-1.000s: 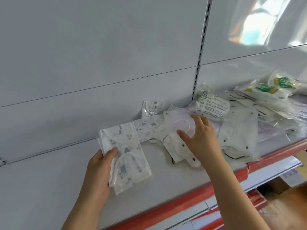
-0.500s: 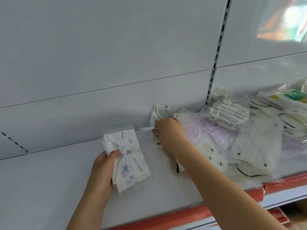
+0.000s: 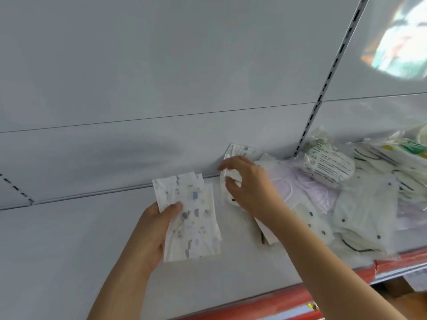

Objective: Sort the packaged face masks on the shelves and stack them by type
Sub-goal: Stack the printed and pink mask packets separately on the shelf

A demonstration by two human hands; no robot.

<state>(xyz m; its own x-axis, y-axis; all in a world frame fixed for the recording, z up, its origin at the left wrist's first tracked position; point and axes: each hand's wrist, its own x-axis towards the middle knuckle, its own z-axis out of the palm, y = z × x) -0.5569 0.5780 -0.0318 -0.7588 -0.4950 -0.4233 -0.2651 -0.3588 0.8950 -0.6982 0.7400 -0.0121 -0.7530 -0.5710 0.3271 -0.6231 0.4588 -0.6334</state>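
A stack of printed masks (image 3: 189,215) is gripped by the left hand (image 3: 153,229), while beside it a packet (image 3: 231,181) is pinched by the right hand (image 3: 249,185).

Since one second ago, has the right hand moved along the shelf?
Yes. The right hand has moved left, away from the slotted upright, toward the back panel, where it pinches a mask packet.

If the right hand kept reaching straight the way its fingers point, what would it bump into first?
Probably the small clear packet leaning against the shelf's back wall, just past the right hand. Depth is hard to judge; the fingers are already curled on a white packet.
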